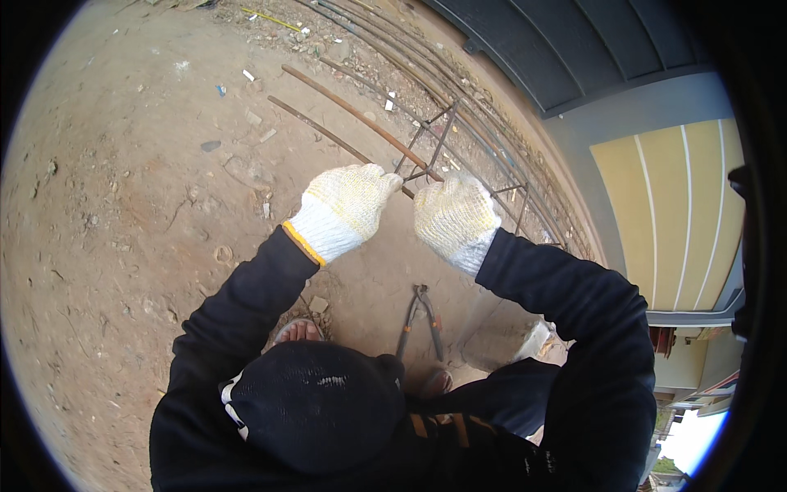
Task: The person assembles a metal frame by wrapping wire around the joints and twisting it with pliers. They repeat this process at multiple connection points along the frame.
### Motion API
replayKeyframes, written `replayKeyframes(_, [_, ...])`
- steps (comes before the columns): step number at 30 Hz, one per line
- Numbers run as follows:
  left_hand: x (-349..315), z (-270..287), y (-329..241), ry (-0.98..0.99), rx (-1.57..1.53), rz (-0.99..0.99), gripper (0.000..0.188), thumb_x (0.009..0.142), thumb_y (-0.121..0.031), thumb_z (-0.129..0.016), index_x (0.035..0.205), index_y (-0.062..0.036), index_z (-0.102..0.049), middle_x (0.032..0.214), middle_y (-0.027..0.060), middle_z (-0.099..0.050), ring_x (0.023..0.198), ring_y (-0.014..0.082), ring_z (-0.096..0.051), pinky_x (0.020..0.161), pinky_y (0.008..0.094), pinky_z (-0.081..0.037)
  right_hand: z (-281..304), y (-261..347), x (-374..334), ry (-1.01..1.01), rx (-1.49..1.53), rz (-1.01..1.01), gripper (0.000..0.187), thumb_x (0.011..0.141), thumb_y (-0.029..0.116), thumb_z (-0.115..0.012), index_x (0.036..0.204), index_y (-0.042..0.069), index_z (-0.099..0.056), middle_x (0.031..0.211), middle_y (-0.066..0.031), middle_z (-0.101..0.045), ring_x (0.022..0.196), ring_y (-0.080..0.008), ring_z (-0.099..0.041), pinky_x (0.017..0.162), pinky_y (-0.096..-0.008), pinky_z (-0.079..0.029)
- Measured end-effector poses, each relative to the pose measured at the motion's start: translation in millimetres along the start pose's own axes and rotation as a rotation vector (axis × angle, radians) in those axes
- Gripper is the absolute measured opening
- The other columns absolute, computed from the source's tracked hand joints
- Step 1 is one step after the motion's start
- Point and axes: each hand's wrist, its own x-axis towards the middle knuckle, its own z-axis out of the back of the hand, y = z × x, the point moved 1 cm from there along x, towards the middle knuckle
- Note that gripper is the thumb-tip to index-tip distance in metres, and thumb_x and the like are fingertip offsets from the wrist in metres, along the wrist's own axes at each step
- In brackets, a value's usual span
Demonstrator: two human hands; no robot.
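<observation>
My left hand point(348, 205), in a white knitted glove with an orange cuff edge, is closed with its fingertips beside a square steel stirrup point(420, 172). Just to its right, my right hand point(457, 217), gloved alike, is curled closed at the same stirrup. What the fingers of either hand pinch is too small or hidden to make out. A rusty rebar rod point(352, 111) passes through the stirrup and runs up to the left. A thinner rod point(316, 129) lies alongside and goes behind my left hand. Further right, another stirrup point(512, 189) stands on the rods.
Pincers point(420, 316) with dark, orange-banded handles lie on the dirt near my feet. A concrete block point(508, 340) sits to their right. Several long rods point(410, 61) run along the wall's foot, below a dark metal gate point(574, 49). Small rubble dots the ground.
</observation>
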Motion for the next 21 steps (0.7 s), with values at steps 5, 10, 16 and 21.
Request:
replayKeyframes(5, [17,1,-8,-0.08,-0.059,0.243,0.047,0.082,-0.032,-0.067,0.12,-0.0058,-0.059,0.108,0.0151,-0.06,0.105,0.0336,-0.057,0.092,0.0476,-0.045,9,-2,0,-0.01,0.017,-0.078,0.017,0.072,0.015,-0.063,0.083,0.002,-0.063,0.068,-0.0109,-0.06,0.067,-0.0264,-0.063,0.053,-0.0412,-0.046])
replayKeyframes(10, [27,-19,1,-0.118,-0.407,0.239,0.049,0.084,-0.031,-0.067,0.128,-0.0105,-0.057,0.118,0.0168,-0.061,0.11,0.0367,-0.053,0.099,0.0467,-0.038,11,-8,1,0.001,0.067,-0.117,0.018,0.073,0.014,-0.063,0.083,0.0,-0.065,0.069,-0.0133,-0.062,0.066,-0.029,-0.064,0.055,-0.0428,-0.046])
replayKeyframes(16, [17,-43,-6,-0.261,-0.463,0.272,0.037,0.088,-0.033,-0.065,0.119,-0.0129,-0.064,0.116,0.009,-0.066,0.115,0.0282,-0.057,0.105,0.0543,-0.026,12,-7,1,-0.024,0.121,-0.114,0.021,0.072,0.013,-0.063,0.086,-0.002,-0.065,0.07,-0.015,-0.063,0.066,-0.0296,-0.065,0.054,-0.0422,-0.048])
replayKeyframes(21, [18,-31,-8,-0.286,-0.319,0.204,0.027,0.087,-0.025,-0.063,0.112,-0.0143,-0.067,0.11,0.0056,-0.065,0.111,0.027,-0.055,0.097,0.0439,-0.032,19,-8,0,-0.081,0.181,-0.077,0.018,0.073,0.014,-0.063,0.085,0.0,-0.065,0.068,-0.0155,-0.062,0.063,-0.0306,-0.063,0.052,-0.0428,-0.048])
